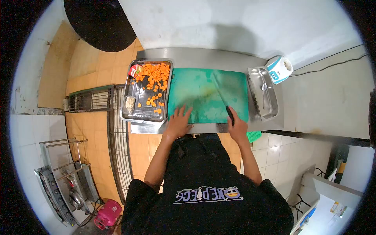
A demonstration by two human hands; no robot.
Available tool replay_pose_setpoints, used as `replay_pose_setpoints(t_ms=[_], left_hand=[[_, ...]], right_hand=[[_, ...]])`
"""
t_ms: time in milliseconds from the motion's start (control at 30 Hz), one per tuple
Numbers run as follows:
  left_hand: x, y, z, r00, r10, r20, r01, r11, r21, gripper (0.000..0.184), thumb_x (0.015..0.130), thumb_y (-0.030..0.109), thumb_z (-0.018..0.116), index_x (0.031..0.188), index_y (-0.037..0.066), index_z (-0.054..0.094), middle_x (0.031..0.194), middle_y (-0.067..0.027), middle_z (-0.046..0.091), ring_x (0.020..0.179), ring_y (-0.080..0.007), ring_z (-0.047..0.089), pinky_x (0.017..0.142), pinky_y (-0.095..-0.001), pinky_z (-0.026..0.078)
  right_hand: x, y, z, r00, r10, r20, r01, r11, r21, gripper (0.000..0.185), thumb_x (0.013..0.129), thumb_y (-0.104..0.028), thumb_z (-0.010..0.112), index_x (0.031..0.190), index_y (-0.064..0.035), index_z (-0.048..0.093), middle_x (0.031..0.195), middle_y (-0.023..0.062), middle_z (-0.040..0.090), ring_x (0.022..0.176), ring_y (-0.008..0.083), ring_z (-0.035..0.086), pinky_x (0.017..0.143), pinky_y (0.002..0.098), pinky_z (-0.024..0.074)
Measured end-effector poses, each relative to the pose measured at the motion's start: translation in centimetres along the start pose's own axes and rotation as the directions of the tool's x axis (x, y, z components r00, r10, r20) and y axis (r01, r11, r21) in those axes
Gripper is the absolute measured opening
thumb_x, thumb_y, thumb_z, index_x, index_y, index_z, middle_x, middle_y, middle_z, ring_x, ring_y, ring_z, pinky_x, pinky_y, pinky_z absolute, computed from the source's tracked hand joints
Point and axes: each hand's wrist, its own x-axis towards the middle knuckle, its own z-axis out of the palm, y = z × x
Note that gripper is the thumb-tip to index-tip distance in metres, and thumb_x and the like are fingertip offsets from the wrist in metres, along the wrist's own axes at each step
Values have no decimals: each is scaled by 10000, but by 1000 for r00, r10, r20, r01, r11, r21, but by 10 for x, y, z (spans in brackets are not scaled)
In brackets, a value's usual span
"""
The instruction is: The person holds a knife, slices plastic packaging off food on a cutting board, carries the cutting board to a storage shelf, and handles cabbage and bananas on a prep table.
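One tray [145, 112] holds cut carrots [157, 73]; left fingers [182, 111] splay, right fingers [235, 117] grip a knife [228, 109].

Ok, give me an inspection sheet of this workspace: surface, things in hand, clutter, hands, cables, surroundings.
Surface: steel table under a green cutting board with dark patches.
Things in hand: knife, blade over the board, tip toward the far edge.
Clutter: tray at left with carrot pieces, red packet and pale packet; steel pan at right holding a spoon; white-and-blue pack beside it.
Hands: left hand, fingers spread, at the board's near-left corner; right hand closed round the knife.
Cables: dark cable at right, away from the board.
Surroundings: pink gas cylinder at lower left.
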Motion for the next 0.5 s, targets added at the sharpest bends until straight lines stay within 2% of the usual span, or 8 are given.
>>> replay_pose_setpoints(t_ms=[33, 67, 100, 133, 167, 233, 367, 500], left_hand=[[1, 6, -3, 1000, 0, -4, 0, 1000, 2, 855, 837, 350, 754, 1552, 217, 305, 1623, -178, 203, 1482, -436, 204, 1103, -621, 338], [1, 12, -5, 992, 38, -117, -38, 999, -1, 901, 835, 355, 759, 1570, 240, 251, 1624, -193, 180, 1479, -449, 196, 1096, -618, 337], [0, 19, -11, 971, 73, -227, -74, 997, 2, 948, 833, 361, 763, 1588, 262, 198, 1626, -208, 158, 1477, -463, 189, 1090, -614, 336], [-1, 24, -14, 971, 69, -227, -70, 998, 7, 948, 833, 361, 763, 1588, 262, 198, 1626, -208, 158, 1477, -463, 189, 1090, -614, 336], [-1, 28, -18, 959, 104, -264, -102, 995, 23, 948, 829, 371, 765, 1588, 276, 205, 1631, -214, 128, 1476, -480, 169, 1098, -627, 320], [0, 31, -18, 944, 138, -301, -130, 990, 45, 948, 824, 381, 768, 1587, 289, 211, 1636, -221, 98, 1475, -496, 150, 1107, -640, 303], [2, 33, -13, 880, 244, -407, -179, 965, 191, 865, 832, 514, 725, 1560, 327, 296, 1647, -208, 64, 1479, -475, 135, 1053, -649, 304], [6, 38, -12, 838, 292, -461, -193, 949, 249, 813, 822, 644, 663, 1525, 348, 383, 1653, -199, 65, 1487, -471, 115, 1051, -680, 281]], right_hand=[[-2, -8, 0, 994, -99, -55, 99, 995, 0, 481, 932, -244, 631, 1406, -259, 555, 838, 154, 679, 736, 368, 653, 644, 472, 503], [-4, -15, -2, 993, -101, -56, 101, 995, 2, 481, 932, -244, 631, 1406, -259, 555, 838, 154, 679, 736, 368, 653, 644, 472, 503], [-6, -22, -4, 986, -166, -36, 161, 981, -111, 480, 907, -225, 659, 1381, -241, 583, 817, 131, 643, 720, 347, 626, 630, 462, 484], [-9, -26, -2, 974, -226, -8, 219, 951, -219, 479, 883, -206, 687, 1355, -224, 612, 796, 108, 606, 704, 326, 598, 617, 452, 465], [-12, -30, 1, 963, -265, -53, 249, 946, -208, 539, 820, -162, 736, 1343, -233, 628, 760, 69, 526, 704, 280, 544, 610, 432, 418], [-19, -32, 4, 961, -273, -30, 258, 935, -244, 572, 796, -174, 749, 1347, -252, 620, 792, 60, 545, 737, 275, 555, 637, 429, 424], [-32, -34, 5, 962, -274, 8, 264, 918, -294, 645, 739, -183, 782, 1353, -286, 614, 833, 28, 564, 810, 249, 559, 703, 417, 401], [-41, -37, 3, 954, -299, -31, 276, 911, -308, 659, 730, -185, 790, 1353, -310, 617, 829, 11, 559, 798, 228, 540, 704, 406, 372]])
